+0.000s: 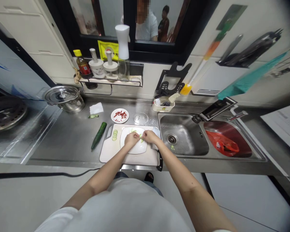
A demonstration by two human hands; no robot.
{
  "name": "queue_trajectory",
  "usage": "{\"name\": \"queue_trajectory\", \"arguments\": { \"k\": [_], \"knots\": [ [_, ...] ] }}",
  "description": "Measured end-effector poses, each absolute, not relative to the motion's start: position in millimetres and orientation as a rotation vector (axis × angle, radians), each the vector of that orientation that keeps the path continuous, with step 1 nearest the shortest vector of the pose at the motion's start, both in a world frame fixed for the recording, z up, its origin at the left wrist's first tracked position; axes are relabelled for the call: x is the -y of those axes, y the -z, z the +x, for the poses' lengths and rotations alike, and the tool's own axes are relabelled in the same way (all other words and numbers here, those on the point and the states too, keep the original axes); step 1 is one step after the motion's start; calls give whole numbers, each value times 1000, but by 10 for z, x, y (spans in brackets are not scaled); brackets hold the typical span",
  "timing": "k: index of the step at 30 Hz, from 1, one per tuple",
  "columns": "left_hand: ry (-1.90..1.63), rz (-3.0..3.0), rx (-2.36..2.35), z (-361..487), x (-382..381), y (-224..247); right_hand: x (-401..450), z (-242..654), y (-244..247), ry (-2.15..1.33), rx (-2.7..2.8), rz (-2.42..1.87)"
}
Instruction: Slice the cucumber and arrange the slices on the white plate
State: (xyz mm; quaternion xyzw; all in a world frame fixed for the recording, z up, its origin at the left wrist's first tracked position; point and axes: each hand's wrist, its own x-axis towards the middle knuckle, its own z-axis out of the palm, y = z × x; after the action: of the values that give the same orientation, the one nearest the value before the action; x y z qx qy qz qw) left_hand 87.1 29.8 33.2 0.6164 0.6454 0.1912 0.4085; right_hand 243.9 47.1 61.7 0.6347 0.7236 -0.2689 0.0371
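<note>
Both hands are above a white square plate (137, 149) on a light cutting board (111, 156). My left hand (132, 139) pinches a thin green cucumber slice (141, 136) over the plate. From the other side my right hand (150, 136) closes its fingertips on it too, so the hands nearly touch. More pale slices lie on the plate's far part, partly hidden by my fingers. Several overlapping cucumber slices (114, 135) rest on the board's left side. A knife with a black handle (160, 162) lies along the board's right edge. A whole cucumber (99, 135) is left of the board.
Behind the board stands a small plate (112, 118) of red pieces, beside a clear round lid-like disc (140, 118). To the right is a double sink (183, 138) with a red bag (222, 143). A lidded steel pot (72, 103) stands back left, below a bottle shelf (106, 82).
</note>
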Motion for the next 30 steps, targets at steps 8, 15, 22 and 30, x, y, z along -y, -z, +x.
{"name": "queue_trajectory", "arguments": {
  "k": [8,15,22,30],
  "knots": [
    [-274,1674,-1745,983,-348,-259,-499,2354,-694,673,-2170,1852],
    [-210,1771,-1748,1023,-331,-263,-496,2315,-704,579,-2161,1795],
    [-243,1952,-1749,1028,-262,-289,-488,2316,-701,535,-2167,1794],
    [-91,2262,-1567,973,-66,-352,-465,2330,-710,528,-2145,1843]
  ]
}}
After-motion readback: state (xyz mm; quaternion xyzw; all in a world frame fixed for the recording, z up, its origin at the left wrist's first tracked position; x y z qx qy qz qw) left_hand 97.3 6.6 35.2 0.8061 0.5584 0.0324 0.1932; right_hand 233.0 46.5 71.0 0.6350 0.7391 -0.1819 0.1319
